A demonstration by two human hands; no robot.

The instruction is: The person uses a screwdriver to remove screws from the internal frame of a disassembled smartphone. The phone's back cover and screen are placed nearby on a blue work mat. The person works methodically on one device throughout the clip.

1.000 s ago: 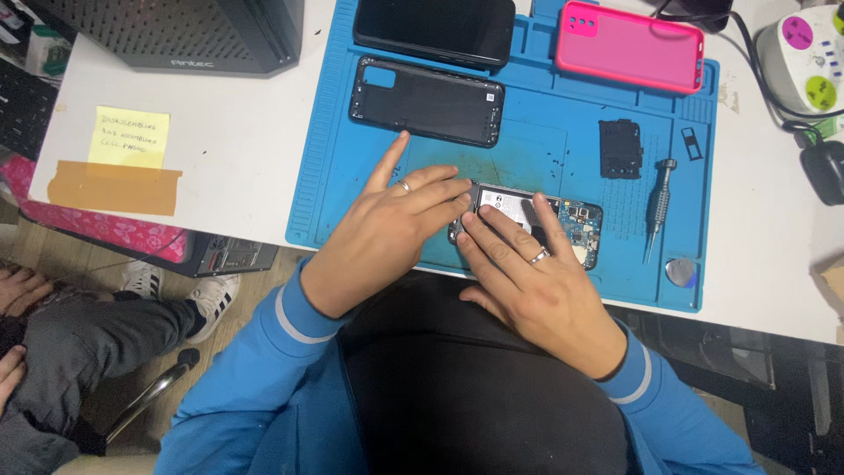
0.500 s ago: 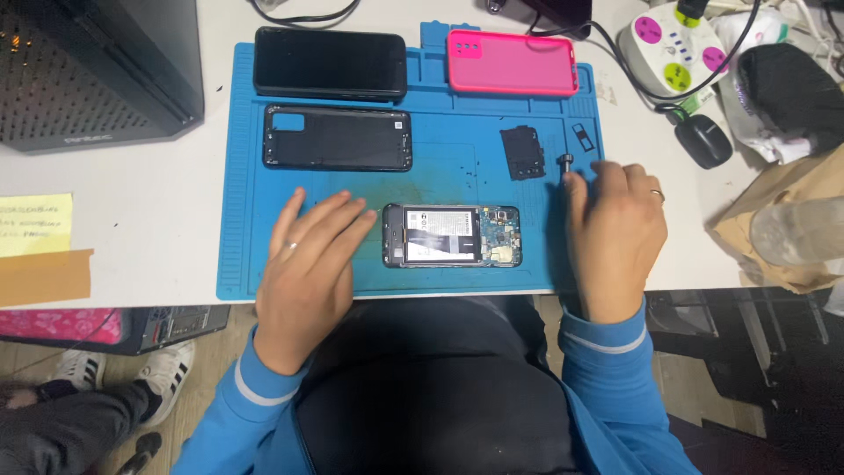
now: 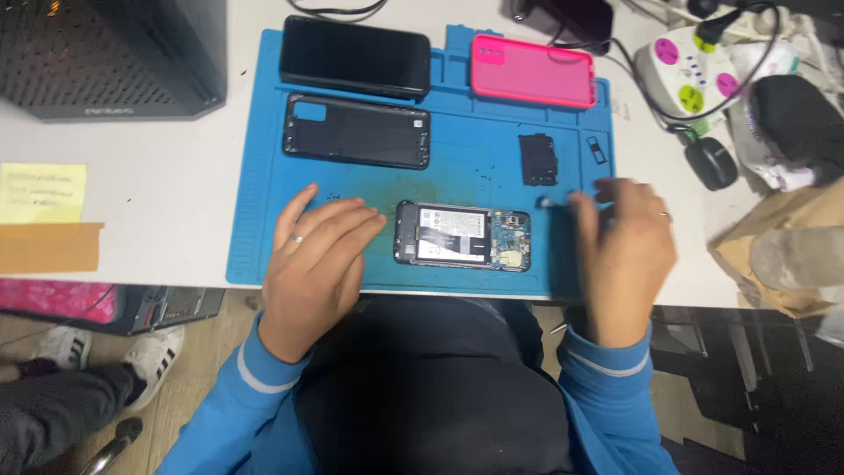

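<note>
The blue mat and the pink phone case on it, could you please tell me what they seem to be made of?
The blue mat looks like soft silicone or rubber: a matte surface with moulded ridges and compartments along its edges, and dark stains near the middle. The pink phone case looks like flexible plastic or silicone, smooth with a slight sheen and rounded corners; which one, the view leaves open.

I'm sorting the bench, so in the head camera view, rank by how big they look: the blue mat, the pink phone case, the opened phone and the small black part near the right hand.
1. blue mat
2. opened phone and pink phone case, too alike to rank
3. small black part
</note>
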